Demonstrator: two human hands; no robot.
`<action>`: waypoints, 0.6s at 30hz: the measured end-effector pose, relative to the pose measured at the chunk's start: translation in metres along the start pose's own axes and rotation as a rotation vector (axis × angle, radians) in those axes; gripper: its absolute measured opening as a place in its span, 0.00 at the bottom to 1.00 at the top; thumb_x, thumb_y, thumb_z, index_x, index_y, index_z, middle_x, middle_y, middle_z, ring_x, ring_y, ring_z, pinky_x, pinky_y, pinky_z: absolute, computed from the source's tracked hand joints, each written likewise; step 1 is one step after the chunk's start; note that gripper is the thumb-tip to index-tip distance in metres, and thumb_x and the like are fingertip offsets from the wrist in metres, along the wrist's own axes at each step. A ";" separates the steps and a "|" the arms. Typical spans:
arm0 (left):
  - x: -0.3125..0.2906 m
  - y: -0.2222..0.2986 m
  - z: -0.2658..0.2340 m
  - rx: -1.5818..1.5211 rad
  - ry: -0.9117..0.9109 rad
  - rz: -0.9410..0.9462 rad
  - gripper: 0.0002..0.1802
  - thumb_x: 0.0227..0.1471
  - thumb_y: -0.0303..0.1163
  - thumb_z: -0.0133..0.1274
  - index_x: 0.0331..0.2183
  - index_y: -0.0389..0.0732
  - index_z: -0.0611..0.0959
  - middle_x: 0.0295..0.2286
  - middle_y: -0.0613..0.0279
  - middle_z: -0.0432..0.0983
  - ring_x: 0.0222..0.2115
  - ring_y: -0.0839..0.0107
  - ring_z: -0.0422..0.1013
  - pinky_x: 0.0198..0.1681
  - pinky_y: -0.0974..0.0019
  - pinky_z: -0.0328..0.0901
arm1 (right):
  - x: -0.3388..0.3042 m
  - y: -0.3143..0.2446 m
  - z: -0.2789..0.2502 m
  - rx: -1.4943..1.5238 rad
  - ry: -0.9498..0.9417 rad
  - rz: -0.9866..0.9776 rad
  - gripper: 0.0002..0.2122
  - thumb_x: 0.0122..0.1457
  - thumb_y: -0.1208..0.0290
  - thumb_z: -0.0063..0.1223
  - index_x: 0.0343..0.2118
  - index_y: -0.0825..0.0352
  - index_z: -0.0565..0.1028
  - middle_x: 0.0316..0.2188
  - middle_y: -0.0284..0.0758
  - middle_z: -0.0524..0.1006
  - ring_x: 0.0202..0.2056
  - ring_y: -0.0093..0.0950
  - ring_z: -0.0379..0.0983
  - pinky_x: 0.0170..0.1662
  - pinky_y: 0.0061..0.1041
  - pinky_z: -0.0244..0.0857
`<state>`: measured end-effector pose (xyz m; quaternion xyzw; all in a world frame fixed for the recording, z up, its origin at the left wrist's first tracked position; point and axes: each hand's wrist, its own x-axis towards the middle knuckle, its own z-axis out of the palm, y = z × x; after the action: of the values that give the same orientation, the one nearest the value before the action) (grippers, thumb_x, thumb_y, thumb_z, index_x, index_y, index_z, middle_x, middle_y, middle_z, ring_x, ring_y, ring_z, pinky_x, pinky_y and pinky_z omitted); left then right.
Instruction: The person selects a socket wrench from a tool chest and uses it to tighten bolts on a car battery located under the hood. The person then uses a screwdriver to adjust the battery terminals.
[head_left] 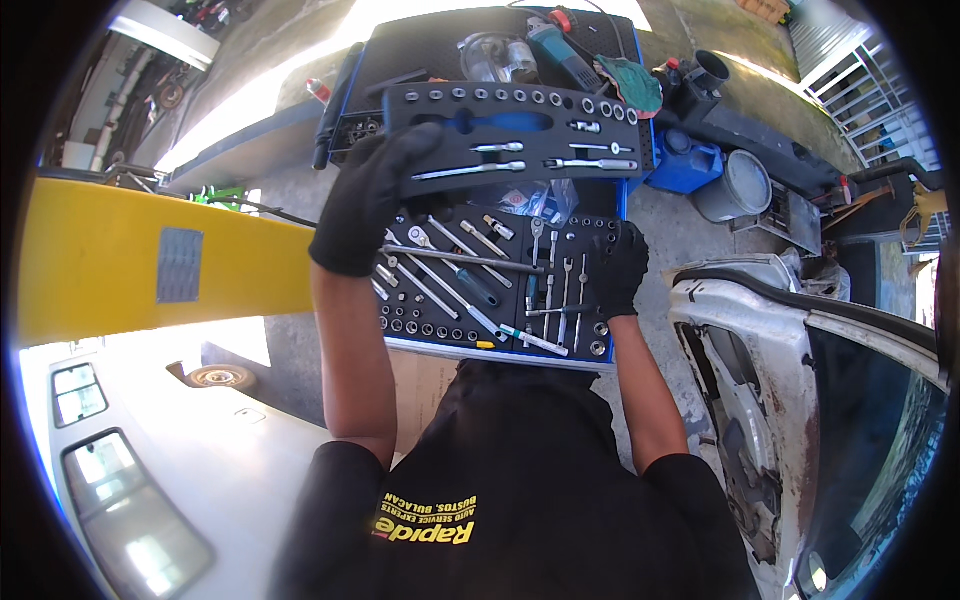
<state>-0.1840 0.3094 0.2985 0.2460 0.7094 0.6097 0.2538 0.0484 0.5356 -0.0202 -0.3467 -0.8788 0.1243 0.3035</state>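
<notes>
Tool tray, black with sockets and wrenches set in it, is held up at its left end by the left hand, which is closed on it. The tray's long side runs left to right, just over the open tool case. The right hand, in a black glove too, rests flat on the case's right side, holding nothing. The left hand is nearer the tray. The case sits on grey ground, with a white car door to the right and a yellow beam to the left.

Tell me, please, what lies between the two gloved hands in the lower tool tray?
In the head view, a long metal bar, ratchets and screwdrivers lie in the lower tool tray between the left hand and right hand.
</notes>
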 end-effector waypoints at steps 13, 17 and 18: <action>-0.240 -0.161 -0.131 -0.607 0.571 0.005 0.37 0.52 0.51 0.61 0.56 0.36 0.75 0.42 0.34 0.79 0.17 0.59 0.77 0.10 0.67 0.69 | 0.092 -0.049 0.087 0.305 -0.405 0.100 0.17 0.53 0.63 0.63 0.44 0.67 0.80 0.40 0.52 0.81 0.44 0.52 0.78 0.48 0.47 0.72; -0.328 -0.203 -0.126 -0.720 0.653 -0.171 0.39 0.50 0.51 0.61 0.57 0.35 0.74 0.47 0.34 0.78 0.22 0.55 0.81 0.13 0.65 0.74 | 0.096 -0.043 0.075 0.361 -0.301 0.146 0.19 0.51 0.61 0.64 0.45 0.66 0.81 0.39 0.50 0.83 0.43 0.50 0.80 0.47 0.47 0.72; -0.338 -0.206 -0.122 -0.734 0.654 -0.183 0.40 0.50 0.51 0.61 0.57 0.35 0.74 0.47 0.34 0.77 0.23 0.54 0.81 0.14 0.64 0.74 | 0.094 -0.034 0.075 0.332 -0.267 0.206 0.20 0.50 0.60 0.66 0.44 0.67 0.81 0.38 0.50 0.83 0.43 0.50 0.80 0.46 0.46 0.72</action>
<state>-0.0193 -0.0311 0.1308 -0.1268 0.5092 0.8396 0.1405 -0.0698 0.5744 -0.0226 -0.3603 -0.8387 0.3422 0.2229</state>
